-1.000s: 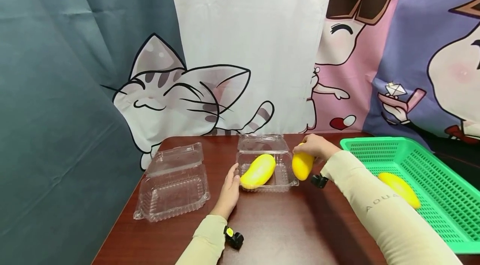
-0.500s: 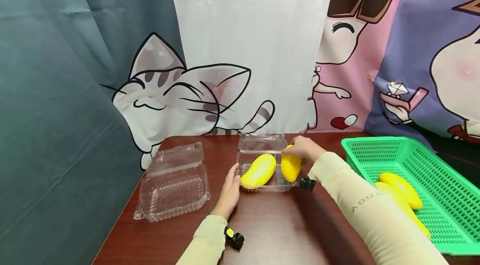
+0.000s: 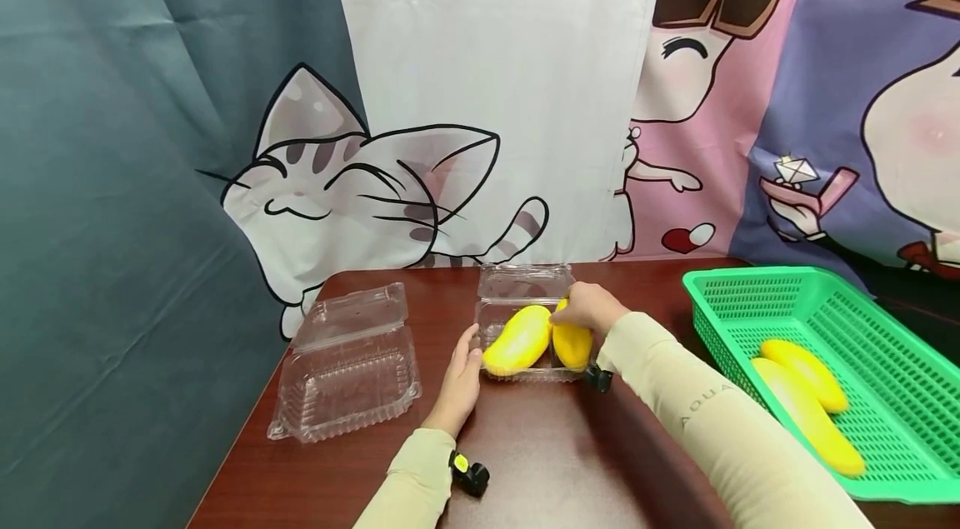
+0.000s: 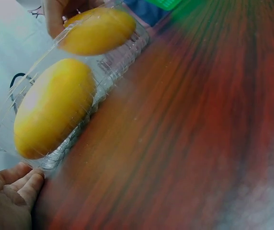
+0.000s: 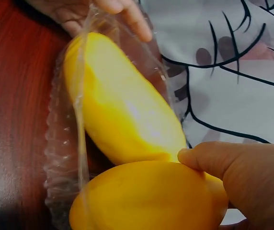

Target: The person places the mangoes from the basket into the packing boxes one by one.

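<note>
A clear plastic clamshell box (image 3: 536,376) stands on the table with its lid (image 3: 525,282) tipped back. A yellow mango (image 3: 519,341) lies slanted in its left half. My right hand (image 3: 595,309) grips a second mango (image 3: 572,346) in the box's right half, thumb and fingers at its upper end. In the right wrist view the held mango (image 5: 146,196) sits right against the other one. My left hand (image 3: 459,386) rests along the box's left side, its fingers extended; in the left wrist view its fingertips (image 4: 33,181) touch the near corner.
A second clear clamshell box (image 3: 341,391) stands open at the left of the table (image 3: 517,454). To the right, a green plastic basket (image 3: 892,346) holds two more mangoes (image 3: 813,421). A printed curtain (image 3: 495,96) hangs behind the table.
My right hand has carried its mango leftward and down, from beside the box into its right half. The left hand stays at the box's left side.
</note>
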Available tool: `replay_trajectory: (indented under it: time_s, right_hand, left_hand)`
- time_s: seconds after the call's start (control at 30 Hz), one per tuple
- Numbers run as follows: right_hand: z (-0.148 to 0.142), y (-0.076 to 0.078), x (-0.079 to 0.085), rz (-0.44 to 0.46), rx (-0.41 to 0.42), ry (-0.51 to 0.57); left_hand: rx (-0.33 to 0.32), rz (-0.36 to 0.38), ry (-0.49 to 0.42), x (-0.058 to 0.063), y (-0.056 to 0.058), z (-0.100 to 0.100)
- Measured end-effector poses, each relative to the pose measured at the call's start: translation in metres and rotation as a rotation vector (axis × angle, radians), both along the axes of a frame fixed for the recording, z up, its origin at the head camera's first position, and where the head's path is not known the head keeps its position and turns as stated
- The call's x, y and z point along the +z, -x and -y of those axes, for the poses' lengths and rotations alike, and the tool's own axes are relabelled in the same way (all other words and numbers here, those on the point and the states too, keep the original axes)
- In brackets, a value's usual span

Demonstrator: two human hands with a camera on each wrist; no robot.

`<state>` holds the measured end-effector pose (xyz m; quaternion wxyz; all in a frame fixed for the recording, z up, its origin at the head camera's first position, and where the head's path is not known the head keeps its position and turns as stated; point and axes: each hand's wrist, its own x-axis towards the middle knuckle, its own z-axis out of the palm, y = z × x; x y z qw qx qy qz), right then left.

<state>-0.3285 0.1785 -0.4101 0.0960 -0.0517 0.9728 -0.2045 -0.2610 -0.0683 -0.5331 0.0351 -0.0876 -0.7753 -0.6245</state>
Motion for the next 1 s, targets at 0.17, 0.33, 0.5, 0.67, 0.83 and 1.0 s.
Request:
replay_trajectory:
  time_s: [0.17, 0.33, 0.5, 0.67, 0.83, 1.0]
  right_hand:
    - [0.003, -0.003, -0.007, -0.006, 0.011, -0.024]
    - [0.0, -0.003, -0.016, -0.035, 0.001, -0.043]
    - [-0.003, -0.005, -0.028, -0.11, 0.013, -0.018]
    - [-0.013, -0.009, -0.041, -0.189, -0.026, 0.104]
    - [-0.03, -0.009, -0.063, -0.294, -0.136, 0.37]
    - [-0.041, -0.005, -0.092, -0.268, -0.271, 0.764]
  left_hand:
    - [0.0, 0.007, 0.003, 0.001, 0.0, 0.0]
    - [-0.006, -0.012, -0.002, 0.002, 0.0, -0.001]
    - [0.006, 0.017, -0.066, 0.002, 0.001, -0.002]
    - [-0.02, 0.031, -0.212, 0.004, 0.006, -0.004]
    - [0.015, 0.05, -0.334, 0.002, 0.015, -0.005]
    - [0.021, 0.094, -0.562, 0.002, 0.032, -0.009]
